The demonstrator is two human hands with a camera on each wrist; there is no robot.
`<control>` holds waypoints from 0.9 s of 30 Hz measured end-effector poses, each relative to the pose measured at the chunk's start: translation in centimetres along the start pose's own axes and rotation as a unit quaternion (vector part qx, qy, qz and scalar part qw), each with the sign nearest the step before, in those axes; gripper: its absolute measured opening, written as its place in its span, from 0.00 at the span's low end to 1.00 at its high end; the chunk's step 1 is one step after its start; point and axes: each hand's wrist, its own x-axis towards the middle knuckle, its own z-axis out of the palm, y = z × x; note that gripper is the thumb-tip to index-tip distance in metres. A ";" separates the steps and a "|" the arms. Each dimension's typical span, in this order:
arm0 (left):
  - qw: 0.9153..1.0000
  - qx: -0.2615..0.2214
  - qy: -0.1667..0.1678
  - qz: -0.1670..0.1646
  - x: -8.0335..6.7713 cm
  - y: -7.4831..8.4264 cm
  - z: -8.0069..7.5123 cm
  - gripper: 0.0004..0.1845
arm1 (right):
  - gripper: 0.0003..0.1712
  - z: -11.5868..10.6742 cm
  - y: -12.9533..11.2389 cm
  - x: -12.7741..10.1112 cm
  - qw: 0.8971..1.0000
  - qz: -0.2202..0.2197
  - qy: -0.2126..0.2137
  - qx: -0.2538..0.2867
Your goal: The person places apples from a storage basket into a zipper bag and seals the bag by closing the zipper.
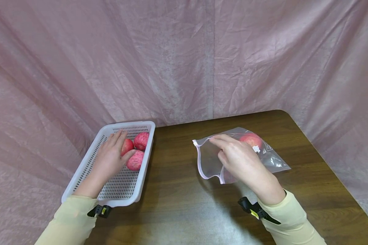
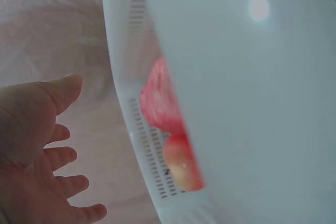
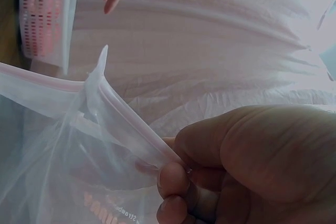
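Note:
My left hand [image 1: 109, 154] hovers over a white plastic basket [image 1: 68, 190], fingers extended and holding nothing. Red apples [image 1: 135, 160] sit in the basket, and the thumb overlaps them in the head view. In the left wrist view the same hand [image 2: 42, 156] appears beside the basket wall, fingers spread. With thumb and fingers, my right hand [image 1: 240, 156] pinches the edge of a clear zip bag [image 1: 276, 163]. The bag's pink-edged mouth gapes toward the left, and an apple [image 1: 250, 139] lies inside it. The right wrist view shows the bag's rim [image 3: 134, 119] between thumb and fingertips.
A brown wooden table [image 1: 178, 207] carries the basket on the left and the bag on the right. Behind it hangs a pink curtain [image 1: 184, 61], close to the table's back edge. Black straps [image 1: 257, 211] circle both wrists.

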 end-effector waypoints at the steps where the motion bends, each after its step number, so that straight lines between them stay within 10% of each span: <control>1: 1.000 0.002 -0.001 -0.002 0.1 -0.2 0.0 0.45 | 0.30 0.0 0.0 0.0 1.000 -0.001 0.000 0.000; 27: 0.996 0.017 -0.083 -0.008 2.0 -2.2 -1.6 0.45 | 0.29 0.0 -0.1 -0.1 1.000 0.000 -0.007 -0.009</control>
